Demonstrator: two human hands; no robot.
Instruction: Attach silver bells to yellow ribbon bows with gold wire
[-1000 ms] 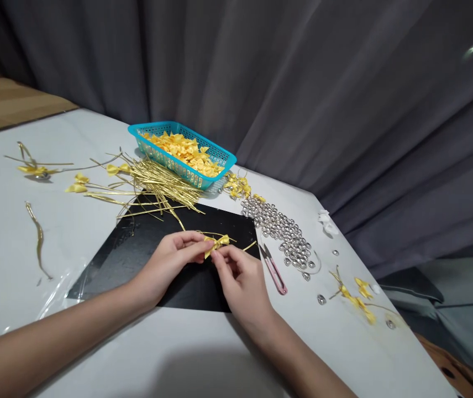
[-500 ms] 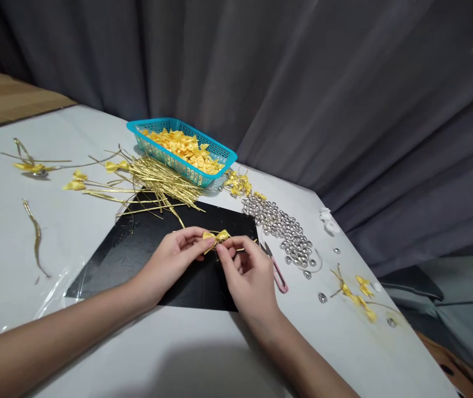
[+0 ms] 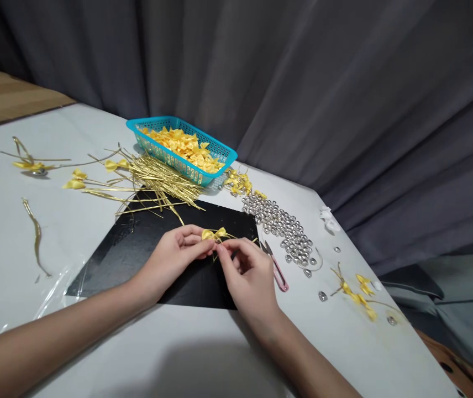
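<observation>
Over a black mat (image 3: 137,271), a small yellow ribbon bow (image 3: 219,233) is pinched between my two hands. My left hand (image 3: 178,249) is closed, its thumb and fingers gripping the bow's left and lower side. The thumb and forefinger of my right hand (image 3: 251,273) are pressed together just below the bow's middle, close to the left thumb. A thin gold tie (image 3: 233,236) sticks out to the right behind the bow. Fingertips hide the bow's centre and whatever the right fingers pinch there.
A blue basket (image 3: 224,160) of yellow bows stands at the back, gold ties (image 3: 157,177) heaped before it. Silver heart-shaped pieces (image 3: 280,224) lie right of the mat, beside pink thread snips (image 3: 278,273). Loose bows (image 3: 356,298) lie farther right, others (image 3: 74,179) at left.
The bow has tilted slightly between my fingers, and my fingertips have come closer together beneath it. Everything on the table stays where it was.
</observation>
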